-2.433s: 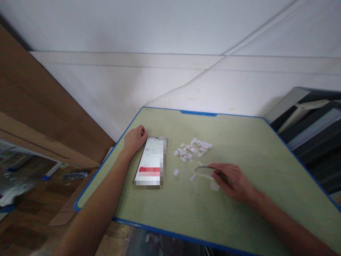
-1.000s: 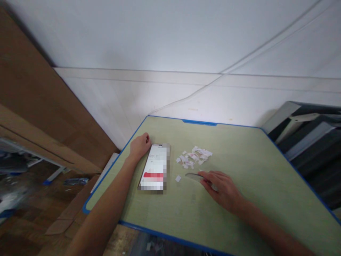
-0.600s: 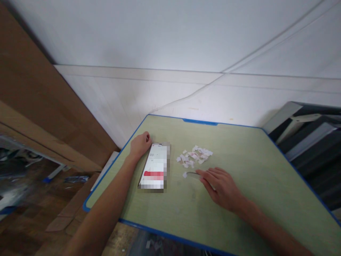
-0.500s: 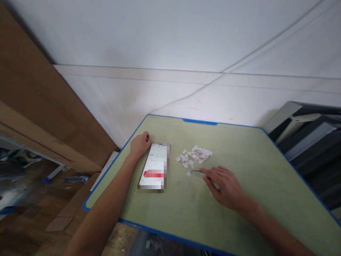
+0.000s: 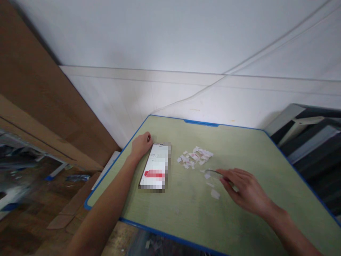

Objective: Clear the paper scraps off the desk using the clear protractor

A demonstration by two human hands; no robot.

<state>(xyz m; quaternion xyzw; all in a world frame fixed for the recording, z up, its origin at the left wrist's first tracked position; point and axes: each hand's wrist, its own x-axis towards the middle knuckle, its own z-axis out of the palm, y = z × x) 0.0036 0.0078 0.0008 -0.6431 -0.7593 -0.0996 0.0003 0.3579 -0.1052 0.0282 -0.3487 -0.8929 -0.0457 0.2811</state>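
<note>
Paper heap [image 5: 199, 155], one, near right hand [image 5: 243, 186].

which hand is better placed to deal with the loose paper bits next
Probably the right hand: it grips a thin curved tool, its tip close to a loose paper bit. The left hand is curled beside the phone, farther from the paper pile.

A free lane (narrow) runs between phone [image 5: 155, 163] and paper pile [image 5: 199, 155], wall [image 5: 170, 92] blocking beyond.
</note>
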